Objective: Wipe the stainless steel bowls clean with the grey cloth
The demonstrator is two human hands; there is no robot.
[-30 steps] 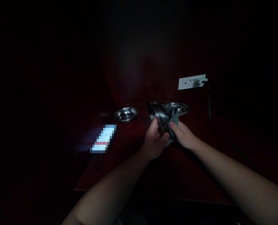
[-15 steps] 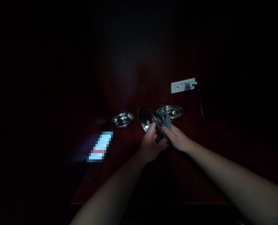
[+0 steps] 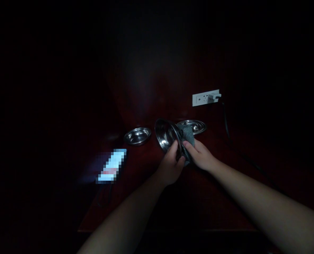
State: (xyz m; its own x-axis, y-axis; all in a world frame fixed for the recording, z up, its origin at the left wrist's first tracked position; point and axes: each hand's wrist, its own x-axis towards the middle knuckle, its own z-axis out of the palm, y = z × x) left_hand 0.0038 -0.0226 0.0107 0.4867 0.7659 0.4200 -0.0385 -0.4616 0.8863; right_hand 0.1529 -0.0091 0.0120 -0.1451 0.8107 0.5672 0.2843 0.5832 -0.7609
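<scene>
My left hand [image 3: 171, 166] grips the near rim of a shiny metal bowl [image 3: 164, 134], which is tilted on its side with its mouth facing left. My right hand [image 3: 200, 155] is closed on a grey-green cloth [image 3: 188, 135] pressed against the bowl's outer side. Part of the cloth is hidden behind the fingers. Behind the cloth lies a metal plate or shallow dish [image 3: 198, 126], partly covered from view. Farther left, another shallow metal bowl [image 3: 138, 136] stands upright on the dark red table [image 3: 130, 208].
A lit, blurred-out phone-like screen [image 3: 112, 165] lies at the left, with a thin cord [image 3: 104, 197] below it. On the back wall is a white power socket [image 3: 205, 98] with a plug; a dark cable [image 3: 226, 123] runs down to the right. The surroundings are very dark.
The cloth has shifted slightly on the bowl's outer side, showing a broader patch above my right hand. The bowl has turned a little, with both hands keeping their hold.
</scene>
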